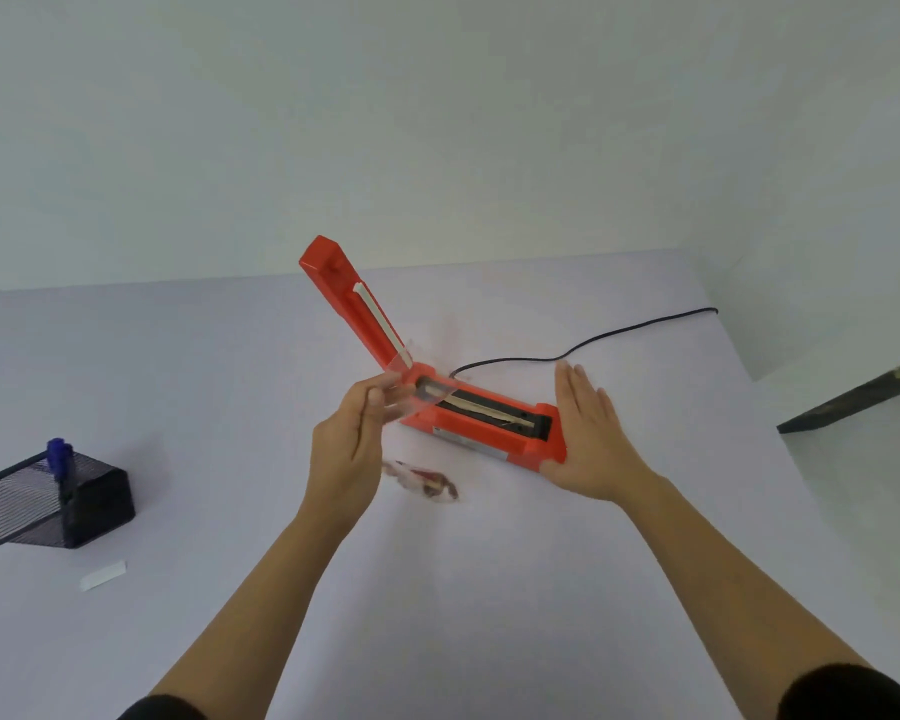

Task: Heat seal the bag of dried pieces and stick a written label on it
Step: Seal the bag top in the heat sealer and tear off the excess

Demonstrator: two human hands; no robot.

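Observation:
An orange heat sealer (489, 423) lies on the white table (437, 589) with its lid arm (352, 304) raised. My left hand (349, 449) pinches the top edge of a clear plastic bag (411, 402) in front of the sealer's hinge end. The bag hangs down, and the reddish dried pieces (427, 483) sit at its bottom near the table. My right hand (591, 433) is flat with straight fingers, its palm against the sealer's right end.
A black mesh pen holder (58, 498) with a blue marker (59, 457) stands at the left. A small white label (103, 575) lies in front of it. The sealer's black cord (593, 341) runs back right. A dark object (853, 402) is at the right edge.

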